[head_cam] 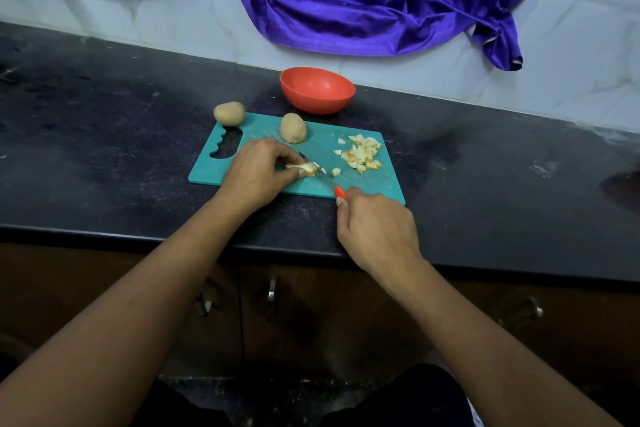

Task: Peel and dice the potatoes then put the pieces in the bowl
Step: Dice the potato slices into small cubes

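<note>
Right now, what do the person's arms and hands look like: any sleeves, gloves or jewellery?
The left hand and right hand wear no gloves; no ring shows. The left forearm and right forearm show no sleeve, watch or bracelet as far as the picture reaches.

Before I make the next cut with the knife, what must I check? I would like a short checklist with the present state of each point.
1. The right hand grips the knife by its red handle: ok.
2. The left hand holds the potato strip on the cutting board: ok.
3. The left fingers are clear of the knife's edge: cannot tell, they lie very close to it.
4. The diced pile lies apart from the cutting spot: ok.
5. The red bowl stands behind the board, empty and ready: ok.
6. The whole potato on the board is out of the knife's path: ok.
</note>
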Tool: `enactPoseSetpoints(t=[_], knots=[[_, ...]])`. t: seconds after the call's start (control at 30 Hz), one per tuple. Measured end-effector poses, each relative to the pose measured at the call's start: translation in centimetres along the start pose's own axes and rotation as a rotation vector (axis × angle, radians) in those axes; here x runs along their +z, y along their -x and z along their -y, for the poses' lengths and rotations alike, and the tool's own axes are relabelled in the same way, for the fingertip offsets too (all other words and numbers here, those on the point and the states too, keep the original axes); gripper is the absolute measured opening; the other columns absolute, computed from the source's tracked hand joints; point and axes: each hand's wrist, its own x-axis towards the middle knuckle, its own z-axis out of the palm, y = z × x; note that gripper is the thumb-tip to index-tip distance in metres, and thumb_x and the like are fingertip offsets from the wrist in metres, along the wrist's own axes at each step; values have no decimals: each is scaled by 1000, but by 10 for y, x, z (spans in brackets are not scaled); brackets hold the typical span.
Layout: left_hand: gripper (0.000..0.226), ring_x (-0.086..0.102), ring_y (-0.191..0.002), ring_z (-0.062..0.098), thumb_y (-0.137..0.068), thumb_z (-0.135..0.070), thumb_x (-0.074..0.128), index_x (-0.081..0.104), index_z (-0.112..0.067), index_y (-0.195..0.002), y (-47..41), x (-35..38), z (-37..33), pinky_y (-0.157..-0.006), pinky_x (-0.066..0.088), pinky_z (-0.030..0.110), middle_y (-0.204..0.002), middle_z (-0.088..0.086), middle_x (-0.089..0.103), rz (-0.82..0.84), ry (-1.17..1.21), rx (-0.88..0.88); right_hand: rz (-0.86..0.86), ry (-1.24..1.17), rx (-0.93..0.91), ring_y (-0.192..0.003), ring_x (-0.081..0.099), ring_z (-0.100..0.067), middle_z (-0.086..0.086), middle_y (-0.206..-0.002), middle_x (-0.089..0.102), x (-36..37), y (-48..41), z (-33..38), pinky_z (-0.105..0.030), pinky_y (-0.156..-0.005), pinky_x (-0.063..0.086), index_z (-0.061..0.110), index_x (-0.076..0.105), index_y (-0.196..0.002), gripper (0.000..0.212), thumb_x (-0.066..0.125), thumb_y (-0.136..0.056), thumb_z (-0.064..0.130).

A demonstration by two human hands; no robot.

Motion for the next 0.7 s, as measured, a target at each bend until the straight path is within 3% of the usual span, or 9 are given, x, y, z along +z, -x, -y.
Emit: enactPoseSetpoints(t=[0.2, 0.53, 0.7], knots=[[21, 62, -99, 13, -84, -37, 83, 80, -28, -103, -1, 0, 0, -90, 53, 40, -101, -9, 72, 7, -4, -19, -37, -29, 3, -69, 57, -14, 5, -80, 57, 2, 3, -2, -36, -61, 52, 23, 55, -112, 37, 28, -109, 47], [20, 62, -96, 13, -84, -36, 82, 80, -29, -102, 0, -1, -1, -90, 53, 41, -99, -8, 73, 13, -1, -8, 48, 50, -30, -72, 54, -17, 3, -78, 52, -2, -6, 1, -36, -60, 43, 21, 56, -109, 33, 31, -109, 44], [21, 62, -100, 14, -84, -37, 82, 80, -28, -103, 1, -2, -1, -92, 53, 41, -102, -8, 72, 10, 2, -33, 27, -22, 101, -73, 57, -16, 2, -83, 57, 3, -5, 3, -35, -59, 45, 22, 57, -111, 34, 31, -109, 45]])
